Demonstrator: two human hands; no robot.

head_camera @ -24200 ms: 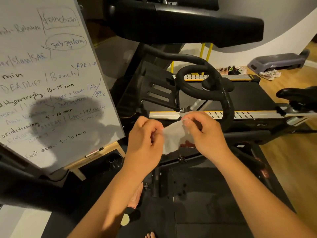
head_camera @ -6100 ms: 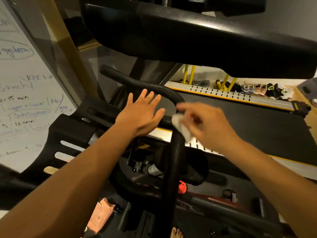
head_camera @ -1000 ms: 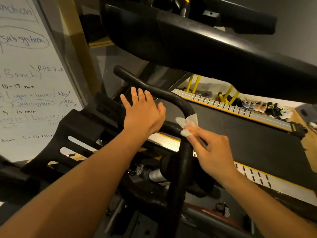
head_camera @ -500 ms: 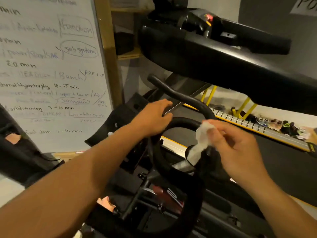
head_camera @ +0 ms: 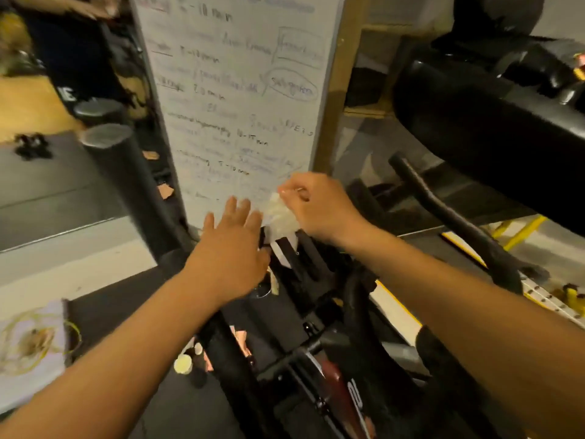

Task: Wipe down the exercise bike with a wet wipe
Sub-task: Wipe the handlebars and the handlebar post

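**Risk: wet wipe smears the board or snags on the bracket**

- Bike (head_camera: pixel 316 369): dark frame and front bracket fill the lower centre and right. Light is dim and the frame is blurred, so wiped and unwiped areas look alike. Patches are likely to get missed.
- Whiteboard (head_camera: pixel 237 106): stands just behind the bike's front end, covered in marker notes. A wet swipe past the bracket top would smear them.
- Handlebar (head_camera: pixel 443 210): off to the right, well apart from both hands.
- Left hand (head_camera: pixel 231 248): fingers straight and spread, holding nothing, over the bracket. Contact can't be told. A forward lean could push the hand into the board.
- Right hand (head_camera: pixel 323 210): thumb and fingertips pinch the wipe, above the bracket and in front of the board's lower edge.
- Wipe (head_camera: pixel 280 218): crumpled, hanging from that pinch, with its lower end at or just over the bracket top.
  - The light pinch and loose tail could catch on the bracket's edges, pulling the wipe free so it drops into the frame.
  - Bunched up, it gives little contact area.
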